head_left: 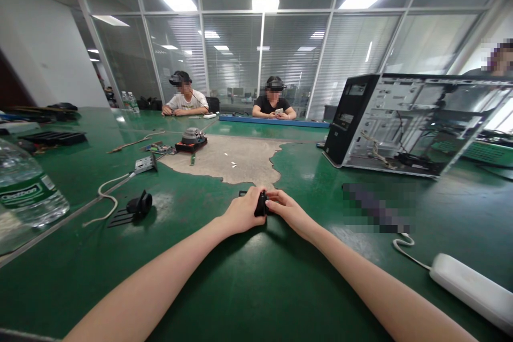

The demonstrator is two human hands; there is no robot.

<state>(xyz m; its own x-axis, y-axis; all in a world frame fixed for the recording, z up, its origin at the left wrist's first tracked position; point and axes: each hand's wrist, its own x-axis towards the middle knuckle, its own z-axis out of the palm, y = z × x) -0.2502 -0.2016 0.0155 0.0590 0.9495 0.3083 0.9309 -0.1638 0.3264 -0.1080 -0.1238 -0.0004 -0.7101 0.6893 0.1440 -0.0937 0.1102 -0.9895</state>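
My left hand is closed around a small black plastic part, just above the green tabletop. From the other side, the fingers of my right hand pinch the same part at its right face. Most of the part is hidden by my hands, so I cannot make out its exact kind. To the left lies another black plastic piece with a round end and long flat prongs. A small metal-cased part with a pale cable rests beyond that piece.
An open computer case stands at the right, near a white power strip. A water bottle is at the far left. A round device on a dark base sits near the bare tan patch. Two people sit across the table.
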